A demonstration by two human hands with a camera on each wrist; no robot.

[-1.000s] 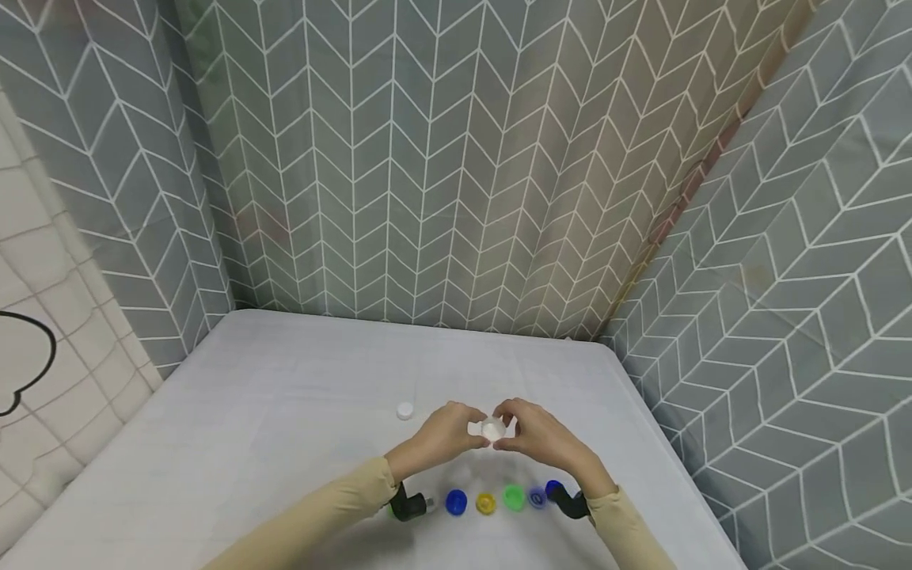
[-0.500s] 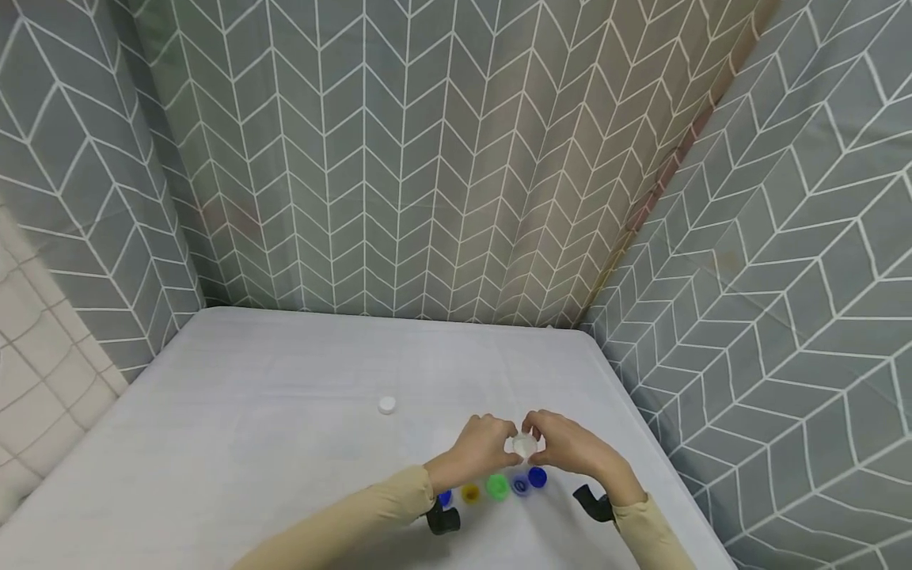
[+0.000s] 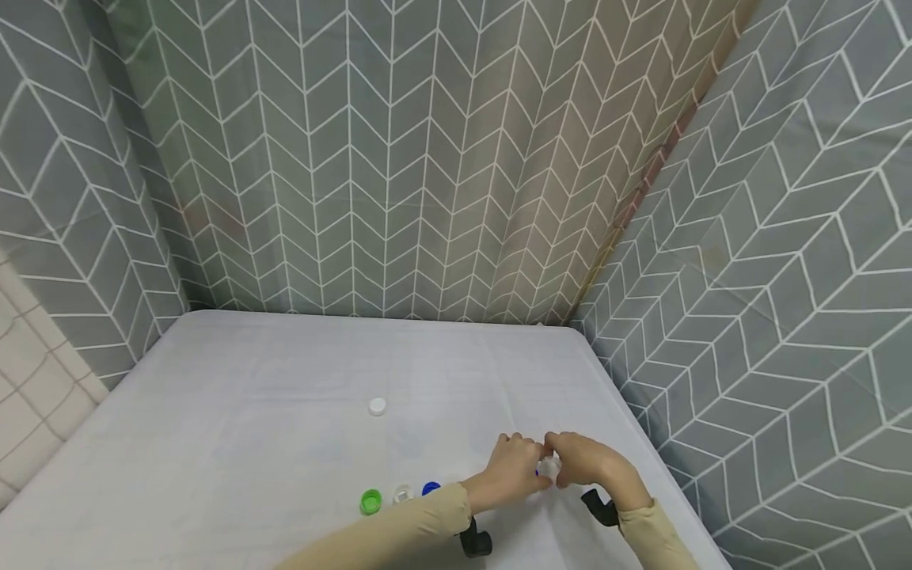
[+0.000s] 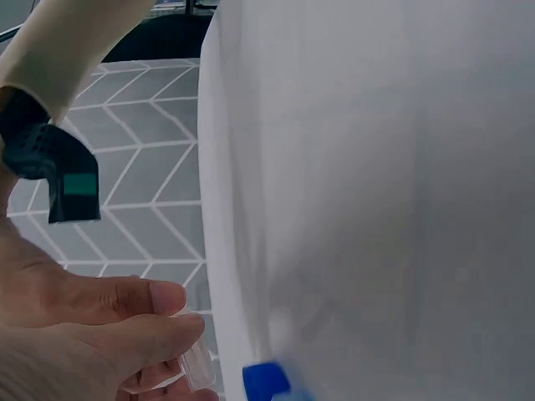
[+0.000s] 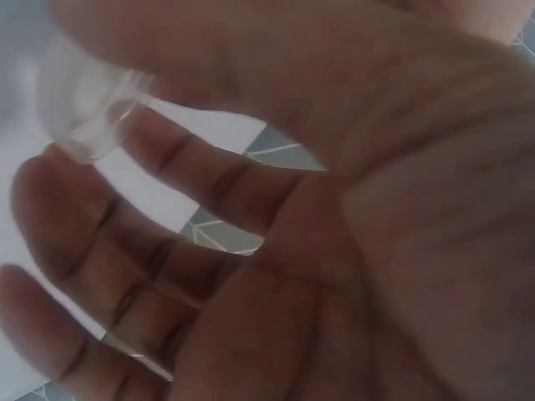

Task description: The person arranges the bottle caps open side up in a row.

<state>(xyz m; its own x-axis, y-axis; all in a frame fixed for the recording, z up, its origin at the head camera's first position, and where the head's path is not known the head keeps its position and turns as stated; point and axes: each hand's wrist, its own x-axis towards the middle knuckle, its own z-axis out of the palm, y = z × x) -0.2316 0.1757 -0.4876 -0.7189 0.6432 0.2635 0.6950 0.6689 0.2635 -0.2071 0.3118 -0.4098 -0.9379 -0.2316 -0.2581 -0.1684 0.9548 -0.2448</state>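
Note:
A clear round plastic cap is between my two hands, over the right part of the white table. My left hand pinches its left side with thumb and fingers. On the other side, my right hand holds it between thumb and fingers. In the right wrist view the clear cap lies at the fingertips, its far side partly hidden by the thumb. The left wrist view shows the cap's edge by the left fingertips. A blue cap sits on the cloth just beyond them.
A green cap, a second clear cap and another blue cap form a row left of the left sleeve. Farther back lies a white cap. Patterned grey curtains enclose the table.
Both hands have moved right and nearer the front with the clear cap. The left arm now covers the yellow cap and others in the row, while the row's left end has come into view.

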